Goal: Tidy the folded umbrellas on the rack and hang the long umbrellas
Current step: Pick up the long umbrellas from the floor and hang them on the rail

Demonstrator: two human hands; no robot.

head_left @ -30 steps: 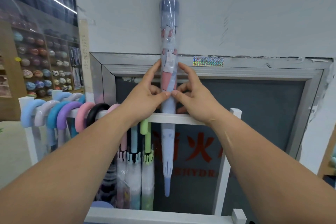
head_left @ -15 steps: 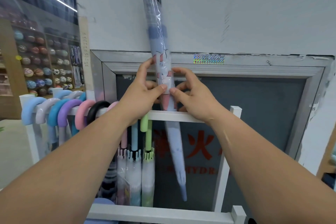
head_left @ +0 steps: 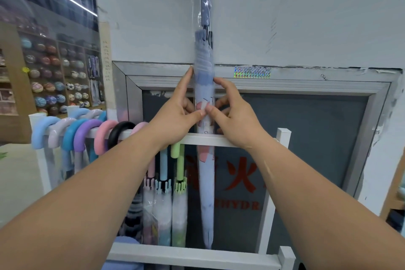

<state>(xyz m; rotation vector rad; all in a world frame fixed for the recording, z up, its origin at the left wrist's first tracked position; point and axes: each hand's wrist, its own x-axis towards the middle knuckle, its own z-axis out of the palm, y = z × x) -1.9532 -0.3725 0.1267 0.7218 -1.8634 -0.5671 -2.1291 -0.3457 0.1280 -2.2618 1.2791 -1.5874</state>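
A long pale-blue umbrella point(head_left: 205, 184) in a clear plastic sleeve stands upright behind the white rack's top bar point(head_left: 210, 140), its handle end running off the top of the frame. My left hand point(head_left: 175, 114) and my right hand point(head_left: 233, 114) pinch it from both sides just above the bar, thumbs on its small white strap. Several long umbrellas hang by curved handles on the bar at left: blue point(head_left: 42, 131), purple point(head_left: 84, 135), pink point(head_left: 104, 136), black point(head_left: 119, 132). Three more, pink, blue and green point(head_left: 178, 173), hang under my left wrist.
The white rack has a right post point(head_left: 282, 138) and a lower front rail point(head_left: 192, 256). Behind it is a metal-framed dark panel point(head_left: 306, 138) with red characters in a white wall. Shelves of balls point(head_left: 54, 81) stand far left.
The umbrella swung from upright to tilted with its tip to the right, then back to upright. It also slid down between my hands, so my fingers now grip nearer its handle end.
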